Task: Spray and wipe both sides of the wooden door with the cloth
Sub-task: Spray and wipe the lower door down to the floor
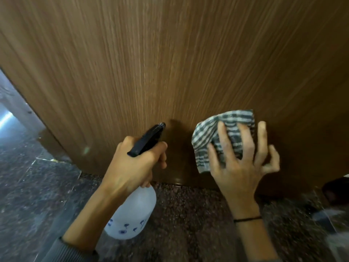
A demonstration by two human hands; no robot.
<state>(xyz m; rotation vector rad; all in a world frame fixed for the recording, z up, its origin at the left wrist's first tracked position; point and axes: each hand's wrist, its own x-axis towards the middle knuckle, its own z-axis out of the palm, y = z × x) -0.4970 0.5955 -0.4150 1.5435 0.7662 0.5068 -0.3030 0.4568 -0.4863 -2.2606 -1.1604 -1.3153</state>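
The wooden door (170, 63) fills the far side of the view, its grain running vertically and its bottom edge meeting a dark speckled stone floor (188, 214). The left hand (136, 163) grasps a spray bottle (132, 214) around the neck, fingers curled under the black trigger head (147, 140), whose nozzle points at the door's lower part from close by. The bottle's translucent white body, marked with small blue prints, hangs below the hand, over the floor. To the right, the right hand (241, 161) lies spread with fingers splayed, pressing a grey-and-white checked cloth (213, 133) flat against the door low down, near the bottom edge. A thin black band (247, 219) circles the right wrist; a grey sleeve (66, 250) covers the left forearm. At far left, past the door's edge, a bright gap (11, 114) shows.
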